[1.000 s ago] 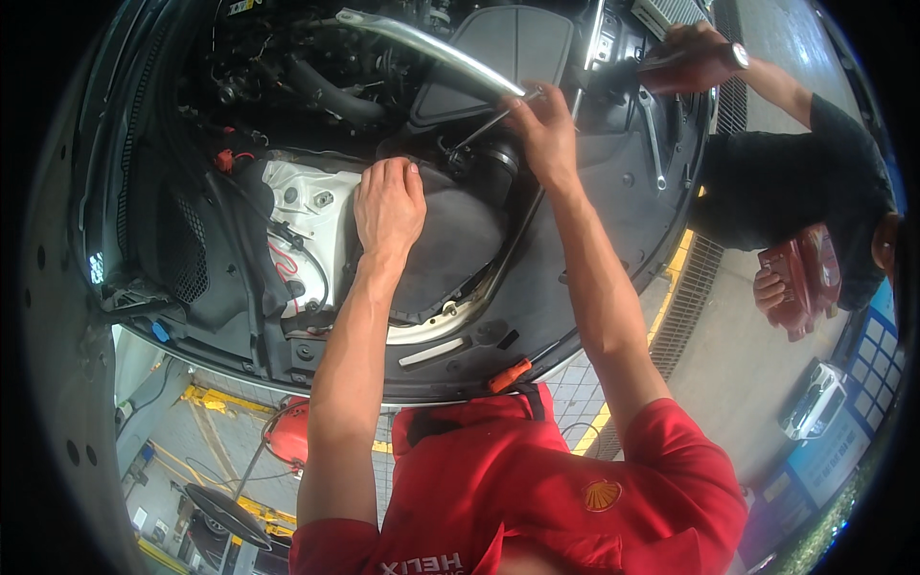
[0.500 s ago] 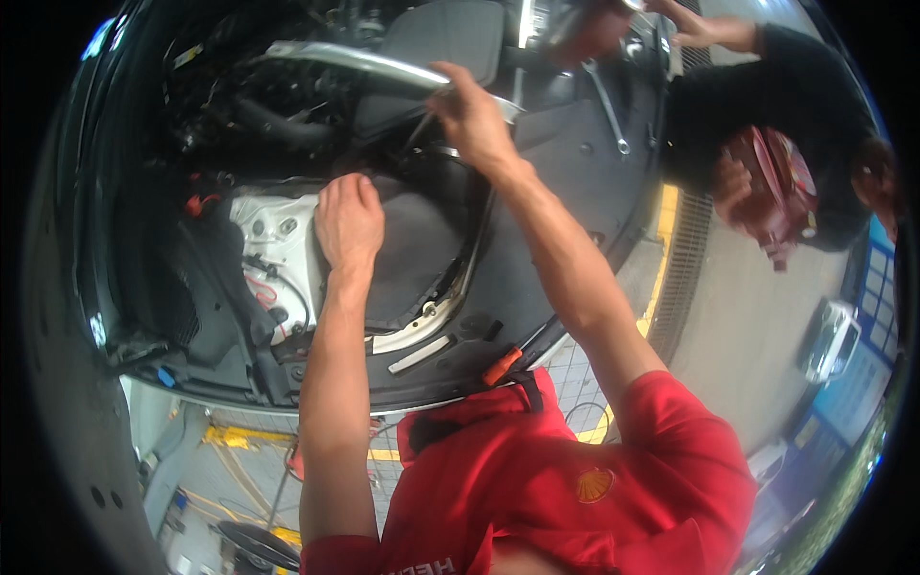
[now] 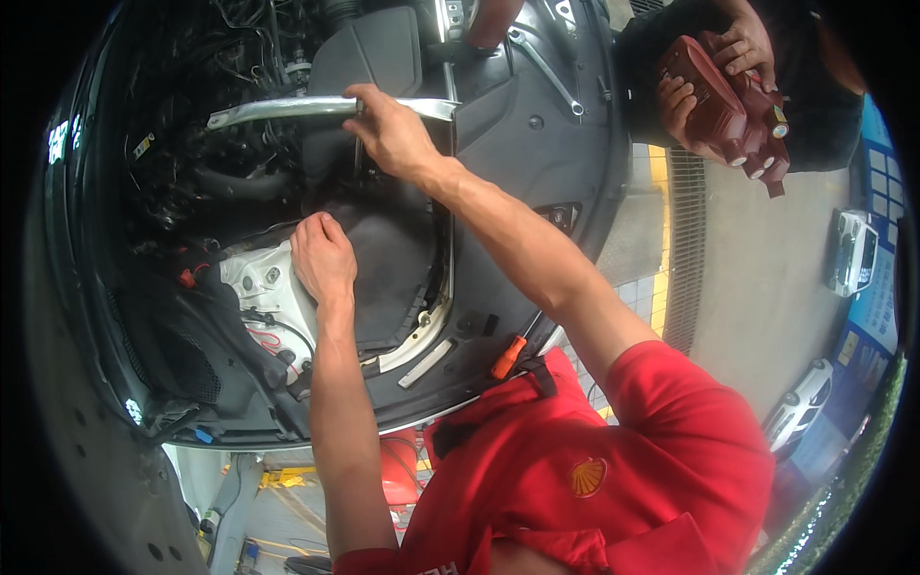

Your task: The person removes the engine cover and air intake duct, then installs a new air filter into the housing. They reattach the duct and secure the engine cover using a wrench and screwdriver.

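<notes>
Where the right hand (image 3: 391, 132) crosses it, the bar (image 3: 321, 105) gleams silver.

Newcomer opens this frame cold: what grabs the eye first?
Probably the wearer's bright red shirt, filling the lower middle and right. Next, the shiny silver bar across the dark engine bay, above and left of centre, with the right hand over it. Then, at upper right, the dark red bottles in a co-worker's hands.
</notes>
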Demonstrator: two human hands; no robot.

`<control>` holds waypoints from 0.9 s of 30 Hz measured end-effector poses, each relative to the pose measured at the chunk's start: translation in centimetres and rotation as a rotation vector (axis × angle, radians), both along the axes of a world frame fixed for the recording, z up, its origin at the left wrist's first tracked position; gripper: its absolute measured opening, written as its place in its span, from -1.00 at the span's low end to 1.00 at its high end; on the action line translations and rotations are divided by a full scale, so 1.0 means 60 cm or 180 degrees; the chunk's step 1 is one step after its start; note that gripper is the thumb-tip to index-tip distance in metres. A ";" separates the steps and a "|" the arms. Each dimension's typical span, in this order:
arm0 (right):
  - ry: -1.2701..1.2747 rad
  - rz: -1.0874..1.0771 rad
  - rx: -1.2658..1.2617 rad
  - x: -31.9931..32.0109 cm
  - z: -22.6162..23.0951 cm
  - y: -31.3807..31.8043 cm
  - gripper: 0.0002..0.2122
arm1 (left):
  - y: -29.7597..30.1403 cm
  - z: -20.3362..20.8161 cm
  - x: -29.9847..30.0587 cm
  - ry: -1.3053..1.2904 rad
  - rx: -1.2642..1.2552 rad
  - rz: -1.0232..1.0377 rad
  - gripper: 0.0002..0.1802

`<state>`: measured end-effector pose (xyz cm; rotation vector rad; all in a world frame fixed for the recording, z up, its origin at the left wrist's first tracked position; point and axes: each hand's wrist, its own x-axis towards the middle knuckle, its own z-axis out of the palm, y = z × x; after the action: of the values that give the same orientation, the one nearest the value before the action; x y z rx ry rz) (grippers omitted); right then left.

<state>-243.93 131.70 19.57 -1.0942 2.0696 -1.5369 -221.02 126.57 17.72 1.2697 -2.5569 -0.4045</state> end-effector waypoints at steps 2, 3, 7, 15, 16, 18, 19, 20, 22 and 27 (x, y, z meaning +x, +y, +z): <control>0.0183 0.0041 -0.0122 0.006 -0.002 -0.003 -0.60 | 0.000 0.000 0.000 -0.0086 0.0022 0.0009 -0.70; 0.0206 0.0064 -0.0163 0.006 -0.002 -0.004 -0.59 | 0.000 0.000 0.000 -0.0060 0.0013 -0.0015 -0.70; -0.0510 0.0552 -0.0221 -0.019 0.003 -0.004 -0.60 | 0.001 0.001 0.000 -0.0002 -0.0020 0.0002 -0.70; -0.0322 0.0075 0.0231 -0.005 0.004 -0.004 -0.66 | 0.002 0.002 0.000 0.0006 -0.0021 0.0014 -0.70; -0.0208 -0.0127 0.0283 0.003 0.002 -0.007 -0.63 | 0.003 0.002 0.000 0.0007 0.0009 0.0017 -0.70; -0.0101 -0.0235 0.0133 0.010 -0.001 -0.010 -0.57 | 0.004 0.003 0.000 0.0051 -0.0011 0.0011 -0.70; -0.0071 -0.0252 0.0125 0.013 -0.002 -0.009 -0.57 | 0.004 0.004 0.001 0.0019 -0.0001 0.0020 -0.70; -0.0031 -0.0275 0.0114 0.012 -0.001 -0.008 -0.57 | 0.004 0.005 0.000 -0.0004 0.0007 0.0024 -0.70; 0.0212 -0.0022 -0.0019 0.005 0.002 -0.004 -0.58 | 0.003 0.005 -0.002 -0.0006 0.0012 0.0018 -0.70; -0.0693 0.0915 -0.0025 -0.021 0.016 0.003 -0.56 | 0.004 0.004 -0.002 0.0026 -0.0004 0.0038 -0.69</control>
<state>-245.17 131.90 20.56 -1.1162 1.6833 -1.4508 -221.15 126.79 17.97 1.2799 -2.5412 -0.4045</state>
